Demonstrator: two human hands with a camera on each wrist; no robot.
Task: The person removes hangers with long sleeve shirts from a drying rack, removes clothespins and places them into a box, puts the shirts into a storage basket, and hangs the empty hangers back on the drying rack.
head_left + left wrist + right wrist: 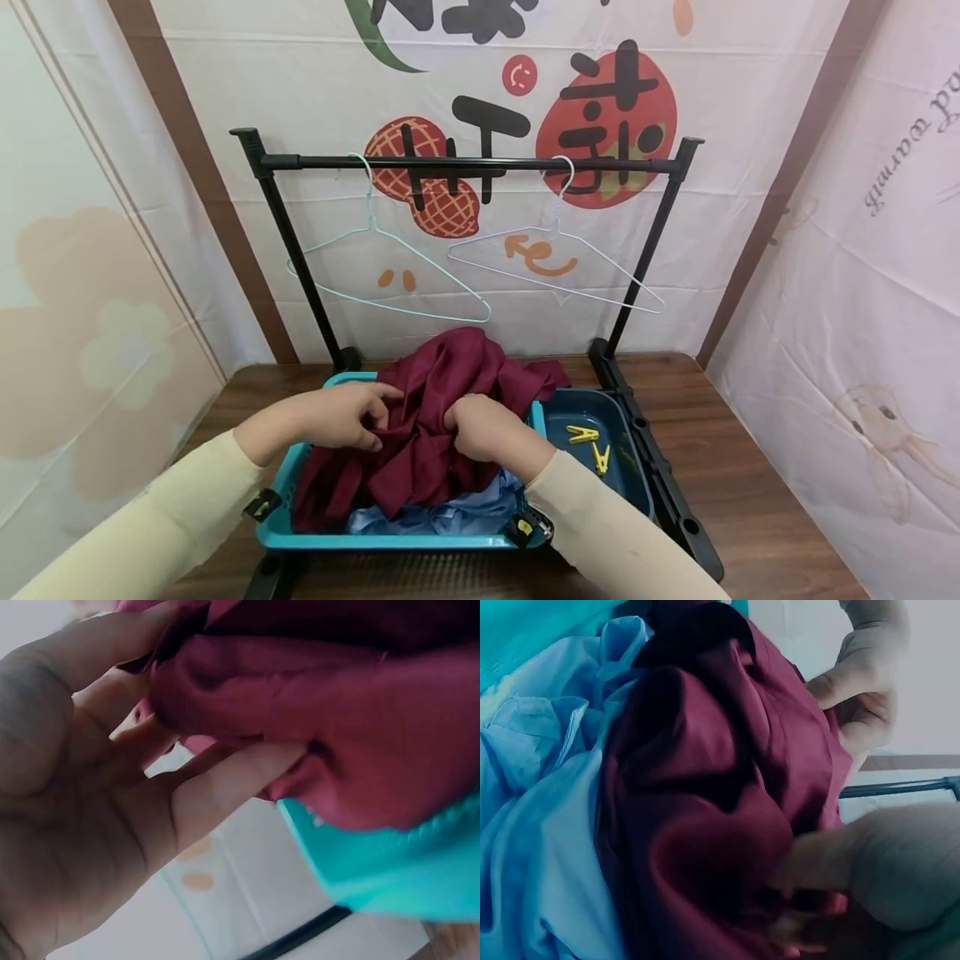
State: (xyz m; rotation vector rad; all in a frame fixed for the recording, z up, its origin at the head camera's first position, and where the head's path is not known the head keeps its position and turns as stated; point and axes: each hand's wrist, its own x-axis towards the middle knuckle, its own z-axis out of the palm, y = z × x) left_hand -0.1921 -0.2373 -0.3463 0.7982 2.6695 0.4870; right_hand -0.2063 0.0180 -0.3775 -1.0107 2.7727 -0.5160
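Note:
A crumpled burgundy garment (431, 417) with a satiny sheen is heaped in a turquoise basket (397, 542); its exact kind is hidden by the folds. My left hand (337, 419) holds its left side, with fingers (232, 776) tucked against the fabric in the left wrist view. On the other side, my right hand (487, 429) grips a bunched fold with curled fingers, partly hidden by cloth in the right wrist view. Light blue fabric (547, 825) lies beneath and beside the burgundy garment, inside the basket.
Behind the basket stands a black rack (480, 163), with a mint wire hanger (397, 312) and a white wire hanger (555, 287) on its bar. At right, a dark blue tray (626, 475) holds yellow clothespins (582, 434). Everything stands on a wooden table (750, 492).

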